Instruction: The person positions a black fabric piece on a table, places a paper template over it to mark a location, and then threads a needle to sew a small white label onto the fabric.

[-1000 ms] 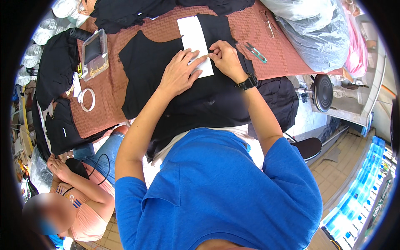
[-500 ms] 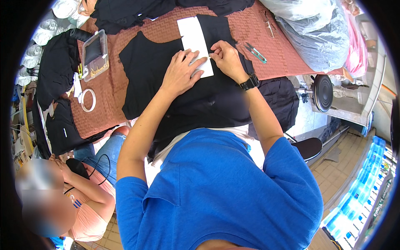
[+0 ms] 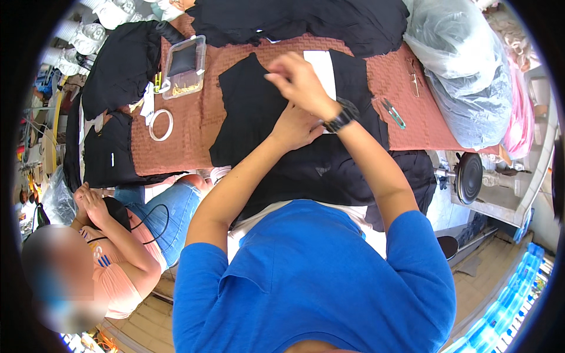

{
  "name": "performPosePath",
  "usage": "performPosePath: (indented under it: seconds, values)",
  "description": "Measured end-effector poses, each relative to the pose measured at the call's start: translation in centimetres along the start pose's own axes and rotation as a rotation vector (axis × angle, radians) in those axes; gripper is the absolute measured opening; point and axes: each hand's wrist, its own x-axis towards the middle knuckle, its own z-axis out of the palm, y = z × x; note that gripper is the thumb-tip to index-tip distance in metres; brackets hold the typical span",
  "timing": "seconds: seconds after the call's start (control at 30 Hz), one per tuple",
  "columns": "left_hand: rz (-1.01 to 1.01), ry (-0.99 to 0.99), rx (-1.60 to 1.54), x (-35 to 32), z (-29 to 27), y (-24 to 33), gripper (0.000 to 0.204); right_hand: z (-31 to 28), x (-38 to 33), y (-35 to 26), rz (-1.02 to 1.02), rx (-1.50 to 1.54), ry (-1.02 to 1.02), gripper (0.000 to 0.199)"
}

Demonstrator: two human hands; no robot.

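Observation:
A black cut cloth piece (image 3: 244, 100) lies spread on the table, and a straight white card strip (image 3: 321, 67) rests on it. My left hand (image 3: 293, 126) lies flat on the cloth at the strip's near end, its fingers partly hidden under my right wrist. Crossing above it, my right hand (image 3: 301, 82) is raised over the cloth left of the strip. Its fingers are curled in and slightly blurred; what they pinch, if anything, is too small to make out. Green-handled thread snips (image 3: 395, 115) lie right of the cloth.
A clear plastic box (image 3: 185, 67) and a white ring (image 3: 161, 125) sit on the left of the brown table cover (image 3: 188, 132). More black cloth (image 3: 294, 20) lies along the far side. A large plastic-wrapped bundle (image 3: 465, 76) stands at right. Another person (image 3: 126, 259) sits at left.
My right hand has lifted from the strip's right edge and swung left across my left hand. My left hand has shifted toward the strip's near end. The view has shifted.

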Motion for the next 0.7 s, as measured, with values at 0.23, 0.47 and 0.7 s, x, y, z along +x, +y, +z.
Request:
performPosePath:
  seconds: [0.23, 0.47, 0.7]
  values:
    - [0.024, 0.112, 0.099, -0.2, 1.7, -0.8, 0.043, 12.9, 8.2, -0.1, 0.128, 0.080, -0.117, 0.035]
    - [0.075, 0.150, 0.156, -0.2, 1.2, -0.5, 0.040, 17.8, 9.1, 0.6, 0.173, 0.058, 0.032, 0.015]
    - [0.124, 0.223, 0.135, -0.2, 1.5, -1.0, 0.043, 16.8, 8.6, 0.2, 0.052, 0.048, 0.074, 0.007]
